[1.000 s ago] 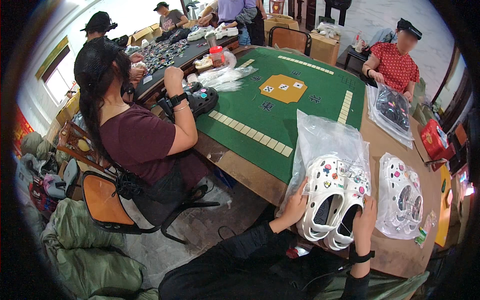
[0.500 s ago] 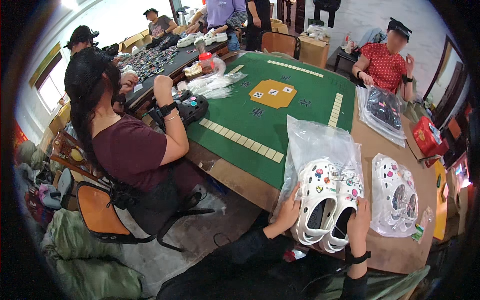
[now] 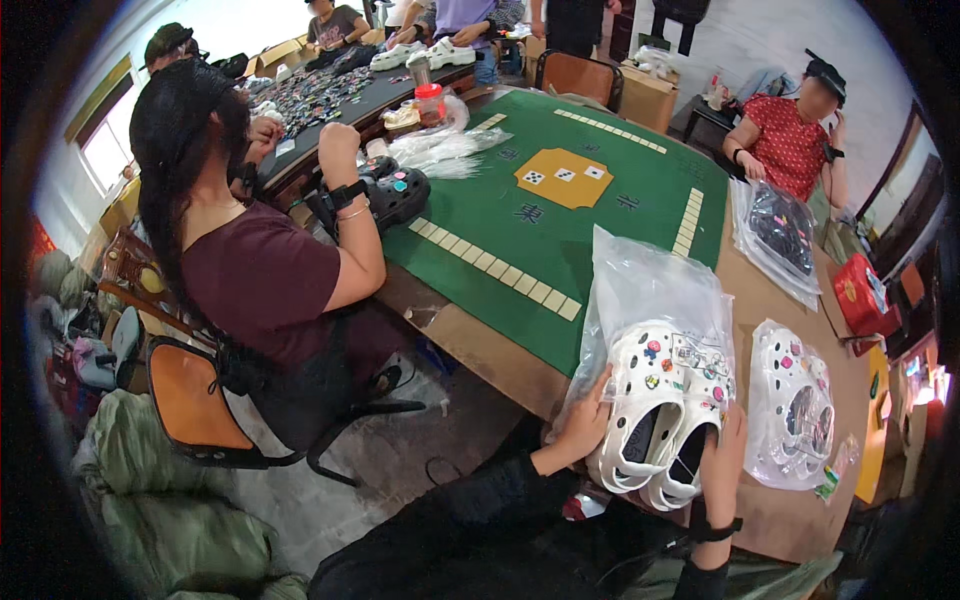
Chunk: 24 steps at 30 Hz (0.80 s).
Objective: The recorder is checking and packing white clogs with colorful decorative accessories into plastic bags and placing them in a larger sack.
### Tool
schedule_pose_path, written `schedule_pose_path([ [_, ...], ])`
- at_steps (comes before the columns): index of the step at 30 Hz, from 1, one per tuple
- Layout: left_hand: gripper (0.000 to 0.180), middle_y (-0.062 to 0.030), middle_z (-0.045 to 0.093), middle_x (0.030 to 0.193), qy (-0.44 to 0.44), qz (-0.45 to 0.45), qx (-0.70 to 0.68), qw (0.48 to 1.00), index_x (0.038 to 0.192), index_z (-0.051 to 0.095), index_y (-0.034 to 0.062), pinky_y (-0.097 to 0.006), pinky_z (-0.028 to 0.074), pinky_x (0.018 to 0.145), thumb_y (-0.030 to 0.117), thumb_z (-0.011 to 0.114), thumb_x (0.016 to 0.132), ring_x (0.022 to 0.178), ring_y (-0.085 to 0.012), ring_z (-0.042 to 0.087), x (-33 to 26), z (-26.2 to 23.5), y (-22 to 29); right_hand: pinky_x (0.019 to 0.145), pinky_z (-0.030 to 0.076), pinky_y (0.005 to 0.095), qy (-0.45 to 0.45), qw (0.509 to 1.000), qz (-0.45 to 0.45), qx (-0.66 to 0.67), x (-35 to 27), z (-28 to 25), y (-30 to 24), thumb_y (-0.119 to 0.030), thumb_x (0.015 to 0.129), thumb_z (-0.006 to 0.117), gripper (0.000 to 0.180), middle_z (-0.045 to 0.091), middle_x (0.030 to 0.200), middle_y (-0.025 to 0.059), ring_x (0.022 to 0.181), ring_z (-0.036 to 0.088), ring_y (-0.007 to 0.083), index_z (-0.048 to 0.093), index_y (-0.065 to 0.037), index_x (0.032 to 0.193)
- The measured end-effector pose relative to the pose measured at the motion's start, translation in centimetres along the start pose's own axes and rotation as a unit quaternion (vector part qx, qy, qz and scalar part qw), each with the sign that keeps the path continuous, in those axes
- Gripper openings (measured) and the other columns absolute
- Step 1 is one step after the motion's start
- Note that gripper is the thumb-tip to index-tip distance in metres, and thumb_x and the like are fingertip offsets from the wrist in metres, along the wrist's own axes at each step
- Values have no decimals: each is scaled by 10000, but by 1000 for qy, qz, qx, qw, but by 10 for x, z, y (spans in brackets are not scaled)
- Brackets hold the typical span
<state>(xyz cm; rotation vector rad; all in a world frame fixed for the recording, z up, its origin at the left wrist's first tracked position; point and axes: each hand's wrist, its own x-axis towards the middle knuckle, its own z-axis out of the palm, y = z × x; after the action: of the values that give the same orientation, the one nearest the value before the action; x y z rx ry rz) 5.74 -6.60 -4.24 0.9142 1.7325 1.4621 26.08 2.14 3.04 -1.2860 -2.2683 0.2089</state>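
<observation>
While the left fingers (image 3: pixel 602 386) grip the left side of the white clogs (image 3: pixel 665 392), the pair lies immediately right of them, toes inside a clear bag (image 3: pixel 650 280), heels protruding; right fingers (image 3: pixel 735 425) grip its right side. Just right of these, a second bag (image 3: pixel 762 455) encloses another white pair (image 3: pixel 785 372).

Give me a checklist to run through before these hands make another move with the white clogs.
1. Clogs side by side, toes the same way: ok.
2. Toes under the clear bag: ok.
3. Heels covered too: not ok, they look bare.
4. Left hand and right hand at opposite sides of the pair: ok.
5. Fingers gripping the bag's edge: cannot tell, they are partly hidden.
6. Second bagged pair apart from this bag: ok, brown tabletop shows between.
</observation>
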Motion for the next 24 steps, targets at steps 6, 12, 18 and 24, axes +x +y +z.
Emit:
schedule_pose_path([
  [6, 569, -284, 530, 1116, 9, 38, -24, 999, 1379, 307, 117, -386, 426, 836, 28, 434, 832, 988, -378, 556, 4, 10, -14, 867, 381, 426, -42, 994, -96, 26, -39, -58, -48, -115, 734, 643, 378, 506, 1096, 183, 1035, 470, 349, 561, -49, 1097],
  [12, 437, -193, 433, 1312, -8, 28, -32, 999, 1338, 343, 5, -305, 287, 1018, 68, 385, 907, 1229, -239, 400, 10, -2, -8, 859, 351, 455, -146, 966, -185, -107, -61, -23, -98, -323, 660, 719, 649, 463, 1187, 186, 1088, 437, 331, 488, -78, 1215],
  [18, 436, -149, 431, 1321, -12, 29, -100, 995, 1363, 302, 10, -281, 312, 988, 173, 359, 962, 1194, -204, 422, 13, -1, -11, 878, 338, 465, -85, 982, -166, 27, -59, 5, -80, -110, 665, 676, 366, 532, 1042, 94, 1053, 471, 294, 532, -69, 998],
  [24, 492, -166, 434, 1311, -8, 77, -114, 990, 1398, 247, 60, -285, 332, 967, 78, 386, 927, 1171, -218, 443, 12, -2, -20, 933, 343, 482, -98, 966, -226, 75, -49, -18, -76, -46, 646, 648, 333, 532, 1021, 72, 1031, 484, 272, 552, -60, 964],
])
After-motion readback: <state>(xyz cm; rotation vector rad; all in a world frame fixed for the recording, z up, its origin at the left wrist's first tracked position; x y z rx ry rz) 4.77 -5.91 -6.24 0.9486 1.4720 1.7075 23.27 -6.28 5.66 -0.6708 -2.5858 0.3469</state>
